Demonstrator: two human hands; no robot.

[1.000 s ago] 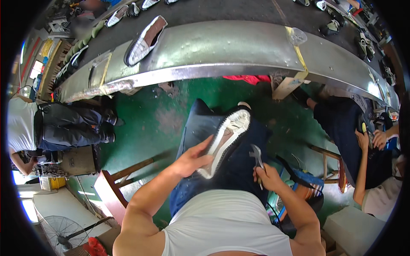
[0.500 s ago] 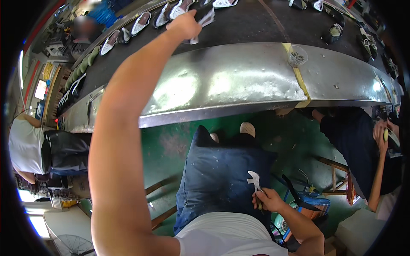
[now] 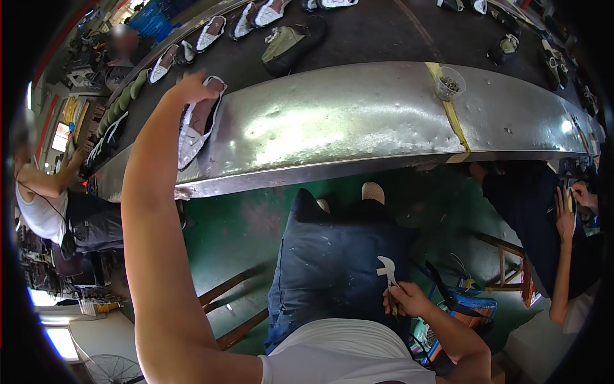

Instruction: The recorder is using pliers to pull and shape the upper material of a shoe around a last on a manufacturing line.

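Note:
My left hand (image 3: 195, 88) reaches far out and grips the upper end of a shoe upper on a last (image 3: 195, 125). Its brown insole faces up, ringed by a white edge, and it slants over the metal rim (image 3: 358, 109) of the bench. The fingers are partly blurred. Low over my lap, my right hand (image 3: 407, 299) is closed round the handles of lasting pincers (image 3: 386, 269), the hooked, hammer-like head pointing away from me. An olive and black shoe (image 3: 291, 46) lies on the dark work surface to the right of my left hand.
More white-edged shoes (image 3: 211, 33) line the far side. A clear cup of small nails (image 3: 449, 84) stands on the rim near yellow tape. Dark shoes (image 3: 502, 48) lie at right. Co-workers sit on both sides; one's hands (image 3: 566, 214) work at right. A wooden stool (image 3: 508, 262) stands there.
My left hand has come left and nearer with the white-edged shoe upper. The olive and black shoe now shows where that hand was. My right hand, still holding the pincers, has barely shifted.

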